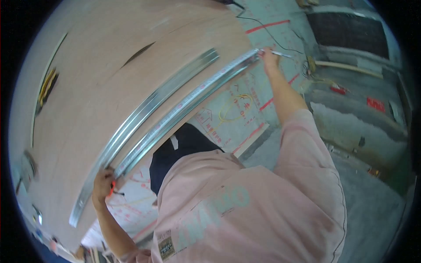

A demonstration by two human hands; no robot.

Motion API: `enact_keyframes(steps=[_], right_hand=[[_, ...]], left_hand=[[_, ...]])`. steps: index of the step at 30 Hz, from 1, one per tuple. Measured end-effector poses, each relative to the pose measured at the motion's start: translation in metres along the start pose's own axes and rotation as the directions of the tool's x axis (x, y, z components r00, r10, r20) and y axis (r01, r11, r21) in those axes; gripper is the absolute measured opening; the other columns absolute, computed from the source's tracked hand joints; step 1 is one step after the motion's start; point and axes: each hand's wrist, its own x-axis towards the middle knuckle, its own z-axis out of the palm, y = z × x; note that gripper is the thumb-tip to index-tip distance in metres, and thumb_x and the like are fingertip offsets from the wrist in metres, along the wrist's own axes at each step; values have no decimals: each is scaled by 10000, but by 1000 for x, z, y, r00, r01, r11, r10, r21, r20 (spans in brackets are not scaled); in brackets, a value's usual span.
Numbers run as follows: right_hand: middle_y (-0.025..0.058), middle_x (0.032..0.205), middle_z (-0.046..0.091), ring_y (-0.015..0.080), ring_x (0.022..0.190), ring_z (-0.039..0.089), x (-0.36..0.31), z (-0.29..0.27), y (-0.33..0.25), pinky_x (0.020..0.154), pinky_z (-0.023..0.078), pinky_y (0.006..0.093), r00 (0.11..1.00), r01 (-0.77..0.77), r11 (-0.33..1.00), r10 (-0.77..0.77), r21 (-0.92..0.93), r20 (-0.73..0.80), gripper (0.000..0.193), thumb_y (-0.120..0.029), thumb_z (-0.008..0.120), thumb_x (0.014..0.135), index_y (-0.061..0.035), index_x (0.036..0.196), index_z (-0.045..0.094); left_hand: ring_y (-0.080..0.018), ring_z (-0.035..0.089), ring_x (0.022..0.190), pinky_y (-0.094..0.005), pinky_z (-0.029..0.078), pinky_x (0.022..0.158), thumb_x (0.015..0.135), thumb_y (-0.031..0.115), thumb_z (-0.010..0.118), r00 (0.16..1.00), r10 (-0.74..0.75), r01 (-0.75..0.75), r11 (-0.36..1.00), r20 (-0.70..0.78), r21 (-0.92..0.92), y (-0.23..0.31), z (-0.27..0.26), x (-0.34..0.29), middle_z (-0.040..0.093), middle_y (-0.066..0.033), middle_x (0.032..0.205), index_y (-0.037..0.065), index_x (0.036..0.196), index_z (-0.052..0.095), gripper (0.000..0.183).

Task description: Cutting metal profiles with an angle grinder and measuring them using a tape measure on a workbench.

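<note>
Two long silvery metal channels lie side by side on a wide wooden board: a farther channel [149, 104] and a nearer channel [188, 110] along the board's edge. A pale tape measure blade [199, 90] with reddish marks stretches along the nearer channel. At its left end, my left hand [103, 186] is closed around an orange tape measure case [112, 188], mostly hidden by the fingers. My right hand [269, 60] is closed at the channel's far right end, with a slim white pen [280, 54] sticking out to the right. Its fingertips are too small to make out.
The wooden board [101, 52] has a dark slot [138, 55] and a yellow-and-black tool [47, 90] near its left edge. Printed protective sheeting covers the floor, with a coil of yellow wire [237, 109] on it. A black cable [274, 37] runs at the upper right.
</note>
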Motion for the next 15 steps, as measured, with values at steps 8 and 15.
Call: enact_keyframes(steps=[8,15], right_hand=[[98,844,670,173,762,682,-12,-10,-30,723,594,289,999,-1,990,7,-138,42,163,-126,651,917,29,966,654],[93,867,689,160,768,680,-12,-10,-36,729,569,272,998,-47,969,57,-244,33,183,-137,659,908,25,991,675]], left_hand=[[-165,596,650,-336,442,593,827,88,590,991,-125,128,990,40,-63,13,-2,-3,617,-93,683,-75,873,676,189],[-154,591,624,-324,437,573,849,60,570,977,-181,195,974,113,-119,18,-6,2,614,-72,684,-49,811,669,152]])
